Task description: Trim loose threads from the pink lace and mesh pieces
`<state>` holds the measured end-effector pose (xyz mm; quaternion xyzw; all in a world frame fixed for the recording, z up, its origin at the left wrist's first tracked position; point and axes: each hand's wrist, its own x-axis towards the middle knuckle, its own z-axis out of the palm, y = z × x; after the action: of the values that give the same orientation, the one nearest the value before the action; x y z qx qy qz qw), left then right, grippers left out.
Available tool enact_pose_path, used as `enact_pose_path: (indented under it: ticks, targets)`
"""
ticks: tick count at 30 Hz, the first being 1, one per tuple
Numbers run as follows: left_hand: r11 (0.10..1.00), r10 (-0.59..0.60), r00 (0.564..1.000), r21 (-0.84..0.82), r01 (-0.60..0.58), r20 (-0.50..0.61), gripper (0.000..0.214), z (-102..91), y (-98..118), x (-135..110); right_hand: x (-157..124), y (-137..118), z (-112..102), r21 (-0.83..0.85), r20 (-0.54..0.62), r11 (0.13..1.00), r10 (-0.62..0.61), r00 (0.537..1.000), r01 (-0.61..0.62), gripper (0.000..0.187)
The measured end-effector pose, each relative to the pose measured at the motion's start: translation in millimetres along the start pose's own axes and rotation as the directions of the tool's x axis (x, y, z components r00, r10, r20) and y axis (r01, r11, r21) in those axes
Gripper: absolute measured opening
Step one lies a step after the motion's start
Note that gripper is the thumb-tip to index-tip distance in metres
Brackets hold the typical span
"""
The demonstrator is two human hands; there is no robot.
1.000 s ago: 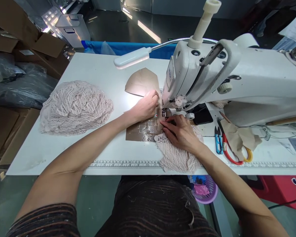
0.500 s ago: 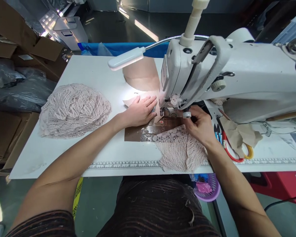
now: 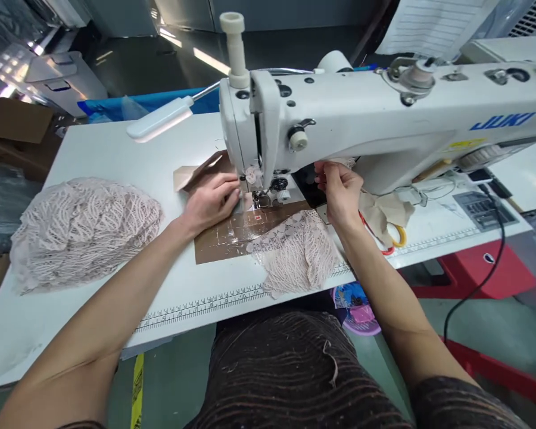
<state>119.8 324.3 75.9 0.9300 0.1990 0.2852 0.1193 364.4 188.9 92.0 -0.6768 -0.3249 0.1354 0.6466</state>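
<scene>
"Right hand and camera view had both shifted: half a second earlier that hand was beside the needle area, but now it was under the arm of the white sewing machine, right of centre in the frame."

"What did it hold?"

"Its thumb and fingers were drawn close together, the tips partly hidden; I could not tell whether they pinched anything. Some lace showed just behind the hand."

"And the left hand?"

"Left of centre, fingers curled, just in front of a folded tan paper piece that rose behind the knuckles. I could not tell whether they were clamped on it."

"Was anything else close by?"

"Below centre, a pale lace piece lay between the forearms, partly over a brown sheet, lower in the frame than both hands and touching neither. At the left sat a large lace bundle."
</scene>
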Motion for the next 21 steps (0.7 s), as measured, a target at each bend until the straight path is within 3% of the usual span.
enact_pose_path:
  ticks: [2, 4, 5, 6, 9, 11, 14, 17, 19, 21]
  targets:
    - [0.981, 0.175, 0.984, 0.091, -0.172, -0.029, 0.028, 4.0, 17, -2, 2, 1, 1, 0.017, 0.000, 0.999, 0.028, 1.000, -0.028, 0.034]
    - [0.931, 0.354, 0.934, 0.074, -0.357, 0.045, 0.028, 13.0, 41, -4, 4, 0, 1, 0.024, 0.024, 0.998, 0.061, 0.998, -0.061, 0.034]
    - [0.908, 0.415, 0.905, 0.021, -0.419, 0.089, 0.027, 17.9, 53, -5, 4, -1, 0, 0.021, 0.053, 0.997, 0.078, 0.996, -0.080, 0.033]
    - [0.912, 0.406, 0.905, 0.004, -0.410, 0.130, 0.028, 21.8, 64, -6, 5, -3, -3, 0.008, 0.094, 0.996, 0.092, 0.991, -0.093, 0.032]
    - [0.966, 0.254, 0.932, -0.020, -0.258, 0.257, 0.033, 17.7, 85, -12, 2, -13, -16, -0.111, 0.296, 0.992, 0.085, 0.951, -0.054, 0.028]
    - [0.989, 0.150, 0.921, -0.059, -0.138, 0.361, 0.035, -2.6, 84, -18, -4, -22, -28, -0.235, 0.443, 0.971, 0.060, 0.895, 0.052, 0.026]
    - [0.993, -0.019, 0.871, -0.094, 0.074, 0.490, 0.033, -49.2, 73, -33, -18, -34, -43, -0.362, 0.611, 0.894, 0.012, 0.791, 0.266, 0.026]
    - [0.959, -0.239, 0.793, 0.008, 0.284, 0.561, 0.033, -89.8, 63, -49, -30, -38, -47, -0.355, 0.722, 0.851, -0.015, 0.692, 0.388, 0.027]
    - [0.935, -0.324, 0.743, 0.076, 0.347, 0.585, 0.032, -104.3, 60, -57, -35, -38, -47, -0.354, 0.752, 0.838, -0.010, 0.659, 0.416, 0.027]
    - [0.927, -0.353, 0.735, 0.107, 0.361, 0.579, 0.032, -108.2, 59, -58, -36, -38, -47, -0.384, 0.755, 0.809, -0.001, 0.655, 0.445, 0.026]
